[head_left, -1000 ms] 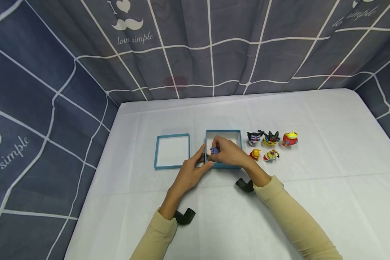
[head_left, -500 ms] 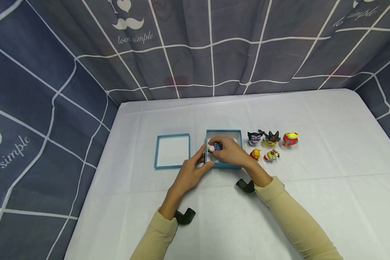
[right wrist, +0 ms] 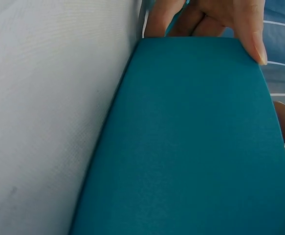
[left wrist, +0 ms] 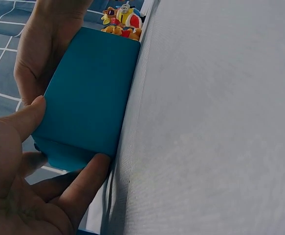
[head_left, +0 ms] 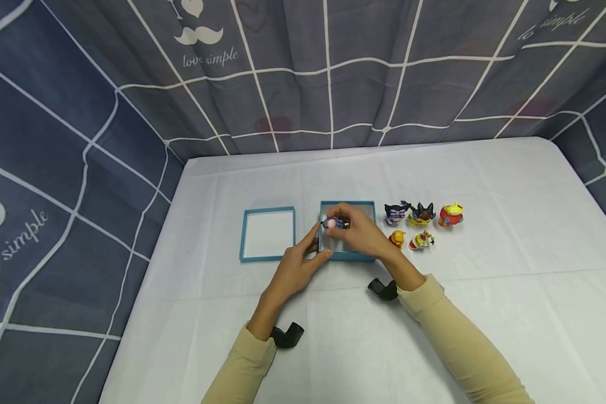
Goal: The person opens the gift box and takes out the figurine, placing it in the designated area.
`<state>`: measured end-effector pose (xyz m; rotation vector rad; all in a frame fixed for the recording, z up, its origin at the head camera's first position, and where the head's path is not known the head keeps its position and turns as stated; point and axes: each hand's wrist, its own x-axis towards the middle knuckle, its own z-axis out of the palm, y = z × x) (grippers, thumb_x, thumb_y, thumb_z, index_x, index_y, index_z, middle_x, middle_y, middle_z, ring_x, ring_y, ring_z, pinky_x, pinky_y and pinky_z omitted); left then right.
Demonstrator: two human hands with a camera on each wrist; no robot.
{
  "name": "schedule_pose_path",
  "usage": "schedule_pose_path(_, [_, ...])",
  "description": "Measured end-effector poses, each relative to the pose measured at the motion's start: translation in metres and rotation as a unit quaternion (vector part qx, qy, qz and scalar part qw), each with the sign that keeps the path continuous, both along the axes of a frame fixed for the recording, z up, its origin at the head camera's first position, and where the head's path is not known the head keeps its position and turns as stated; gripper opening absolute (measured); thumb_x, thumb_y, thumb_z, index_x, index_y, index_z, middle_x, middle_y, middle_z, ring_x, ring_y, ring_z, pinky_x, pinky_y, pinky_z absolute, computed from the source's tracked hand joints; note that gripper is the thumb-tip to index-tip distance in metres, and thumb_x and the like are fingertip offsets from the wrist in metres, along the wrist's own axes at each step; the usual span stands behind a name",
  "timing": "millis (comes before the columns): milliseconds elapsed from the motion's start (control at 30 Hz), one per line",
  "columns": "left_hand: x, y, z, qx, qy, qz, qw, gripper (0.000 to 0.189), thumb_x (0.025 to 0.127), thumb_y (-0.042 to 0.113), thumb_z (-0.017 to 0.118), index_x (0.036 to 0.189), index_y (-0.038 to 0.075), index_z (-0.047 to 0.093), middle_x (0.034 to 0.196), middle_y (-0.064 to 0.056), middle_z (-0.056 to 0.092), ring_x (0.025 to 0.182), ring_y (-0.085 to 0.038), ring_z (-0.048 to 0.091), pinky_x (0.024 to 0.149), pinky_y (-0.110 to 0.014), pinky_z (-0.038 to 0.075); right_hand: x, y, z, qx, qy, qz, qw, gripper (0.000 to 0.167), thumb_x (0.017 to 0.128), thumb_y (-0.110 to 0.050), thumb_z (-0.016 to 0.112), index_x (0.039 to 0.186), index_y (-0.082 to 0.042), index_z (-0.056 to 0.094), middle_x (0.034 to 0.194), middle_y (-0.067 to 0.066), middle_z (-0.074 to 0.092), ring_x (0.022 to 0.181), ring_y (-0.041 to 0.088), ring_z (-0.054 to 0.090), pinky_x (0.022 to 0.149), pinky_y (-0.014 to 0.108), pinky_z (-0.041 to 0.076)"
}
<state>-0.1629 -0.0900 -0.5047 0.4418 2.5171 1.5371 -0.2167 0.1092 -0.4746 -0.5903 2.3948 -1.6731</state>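
A blue open-topped box (head_left: 350, 257) with a pale inside stands near the middle of the white table. My right hand (head_left: 361, 230) reaches over it and pinches a small dark-blue and pale toy figurine (head_left: 333, 223) near the box's left wall. At the box's front left corner my left hand (head_left: 297, 266) grips the end, its thumb at the upper edge and fingers against the side. The left wrist view shows that thumb on the box (left wrist: 88, 93). Only the left hand's fingers (right wrist: 252, 29) are plain in the right wrist view; the figurine is hidden there.
A blue-rimmed lid (head_left: 269, 233) lies left of the box, white inside up. To the right stand a black-purple figurine (head_left: 395, 214), a black-eared one (head_left: 422, 215), a red-yellow one (head_left: 451, 215), an orange-red one (head_left: 396, 239) and a multicoloured one (head_left: 421, 240). Curtains (head_left: 303, 106) border the table.
My right hand has shifted slightly toward the far side of the box, carrying the figurine along, and the figurine has turned a little. The left hand and box have stayed in place.
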Motion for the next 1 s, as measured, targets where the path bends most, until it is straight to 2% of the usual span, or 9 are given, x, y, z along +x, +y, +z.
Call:
schedule_pose_path(333, [-0.001, 0.0004, -0.0022, 0.003, -0.004, 0.001, 1.0, 0.07, 0.097, 0.043, 0.062, 0.156, 0.026, 0.03, 0.135, -0.015, 0.058, 0.12, -0.021, 0.059, 0.093, -0.04, 0.051, 0.0015, 0.0012, 0.0006, -0.029, -0.023, -0.013, 0.9992, 0.026, 0.088, -0.005, 0.073, 0.107, -0.001, 0.055, 0.105, 0.013, 0.059, 0.107, 0.029, 0.059, 0.086, 0.041, 0.045])
schedule_pose_path(533, [-0.0011, 0.0003, -0.0027, 0.005, -0.002, 0.001, 1.0, 0.07, 0.097, 0.042, 0.062, 0.157, 0.024, 0.03, 0.135, -0.013, 0.058, 0.12, -0.02, 0.059, 0.093, -0.04, 0.051, 0.0011, 0.0029, 0.0003, -0.007, -0.015, -0.009, 0.9998, 0.044, 0.089, -0.008, 0.073, 0.129, 0.003, 0.057, 0.124, 0.017, 0.059, 0.116, 0.032, 0.055, 0.094, 0.047, 0.044])
schedule_pose_path(633, [-0.0007, 0.0003, -0.0028, 0.002, -0.002, 0.0, 1.0, 0.07, 0.097, 0.043, 0.062, 0.157, 0.024, 0.03, 0.136, -0.013, 0.058, 0.121, -0.02, 0.058, 0.094, -0.039, 0.05, 0.001, 0.0032, 0.0003, 0.007, -0.01, -0.008, 0.9999, 0.046, 0.09, -0.012, 0.073, 0.132, 0.002, 0.059, 0.13, 0.017, 0.058, 0.12, 0.032, 0.054, 0.097, 0.049, 0.044])
schedule_pose_path(800, [-0.0008, 0.0001, -0.0033, 0.0, -0.006, 0.001, 1.0, 0.071, 0.097, 0.046, 0.062, 0.157, 0.025, 0.03, 0.136, -0.012, 0.058, 0.121, -0.019, 0.058, 0.093, -0.038, 0.051, 0.0008, 0.003, -0.0003, -0.003, -0.018, -0.01, 0.9998, 0.044, 0.09, -0.016, 0.074, 0.129, -0.001, 0.061, 0.129, 0.015, 0.06, 0.117, 0.029, 0.056, 0.092, 0.047, 0.047])
schedule_pose_path(1000, [-0.0006, 0.0001, -0.0039, 0.003, -0.01, 0.0, 0.9999, 0.07, 0.097, 0.046, 0.061, 0.157, 0.026, 0.029, 0.136, -0.013, 0.058, 0.119, -0.02, 0.059, 0.092, -0.038, 0.052, 0.0028, 0.0023, 0.0, -0.027, -0.021, -0.015, 0.9993, 0.046, 0.091, -0.018, 0.074, 0.131, -0.002, 0.06, 0.119, 0.013, 0.063, 0.104, 0.027, 0.06, 0.081, 0.042, 0.05])
